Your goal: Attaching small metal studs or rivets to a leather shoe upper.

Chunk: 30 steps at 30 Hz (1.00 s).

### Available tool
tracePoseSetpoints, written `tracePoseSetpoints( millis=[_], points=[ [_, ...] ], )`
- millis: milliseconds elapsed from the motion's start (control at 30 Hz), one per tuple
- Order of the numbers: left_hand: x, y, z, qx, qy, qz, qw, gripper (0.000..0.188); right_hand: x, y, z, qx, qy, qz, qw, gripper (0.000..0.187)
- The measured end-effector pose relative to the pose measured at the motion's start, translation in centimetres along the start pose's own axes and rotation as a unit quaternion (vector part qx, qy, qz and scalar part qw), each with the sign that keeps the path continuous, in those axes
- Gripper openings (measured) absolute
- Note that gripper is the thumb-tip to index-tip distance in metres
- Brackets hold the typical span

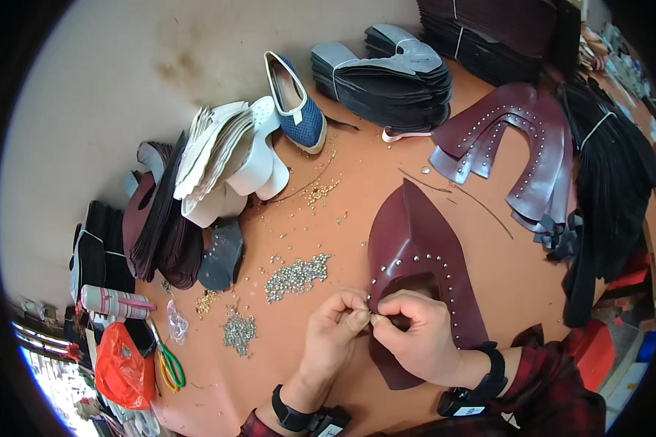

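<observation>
A burgundy leather shoe upper (415, 226) lies in front of me, its point facing away. Small silver studs line the curved cut-out in its middle. Both hands are closed in a pinch at the left edge of that cut-out. My left hand (333, 331) grips the leather from the outer side with thumb and forefinger. My right hand (419, 336) reaches across the cut-out, its thumb and bent forefinger meeting the left fingertips on the same edge. Whether a tiny stud is held between the fingertips is hidden.
Loose silver studs (297, 278) and a second stud pile (239, 333) lie left of the upper. Studded burgundy uppers (521, 124) are stacked at the right. Behind stand a blue shoe (299, 116) and white pieces (229, 156). Green-handled pliers (169, 362) lie by a red bag (122, 360).
</observation>
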State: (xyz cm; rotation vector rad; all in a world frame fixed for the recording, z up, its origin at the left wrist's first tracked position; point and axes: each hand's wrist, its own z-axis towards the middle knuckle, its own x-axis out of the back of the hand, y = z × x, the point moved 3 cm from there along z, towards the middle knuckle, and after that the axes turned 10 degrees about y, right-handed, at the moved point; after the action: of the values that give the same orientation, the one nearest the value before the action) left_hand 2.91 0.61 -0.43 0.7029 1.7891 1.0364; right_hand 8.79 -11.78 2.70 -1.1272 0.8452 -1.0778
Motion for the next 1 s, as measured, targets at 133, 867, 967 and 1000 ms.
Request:
tracePoseSetpoints(
  millis=[133,867,967,1000],
  points=[
    [-0.18,-0.09,0.05,0.055,0.01,-0.067,0.996,0.01,-0.04,0.44,-0.19,-0.062,-0.012,0.015,0.998,0.005],
    [-0.31,0.12,0.3,0.07,0.019,-0.084,0.994,0.009,-0.32,0.49,-0.01,-0.045,-0.007,0.009,0.999,0.005],
    [-0.3,0.17,0.34,0.081,0.012,-0.087,0.993,0.008,-0.34,0.6,-0.02,-0.004,0.007,0.006,1.0,0.005],
    [-0.31,0.21,0.23,0.081,0.013,-0.086,0.993,0.008,-0.33,0.57,-0.02,-0.004,0.006,0.006,1.0,0.005]
  ],
)
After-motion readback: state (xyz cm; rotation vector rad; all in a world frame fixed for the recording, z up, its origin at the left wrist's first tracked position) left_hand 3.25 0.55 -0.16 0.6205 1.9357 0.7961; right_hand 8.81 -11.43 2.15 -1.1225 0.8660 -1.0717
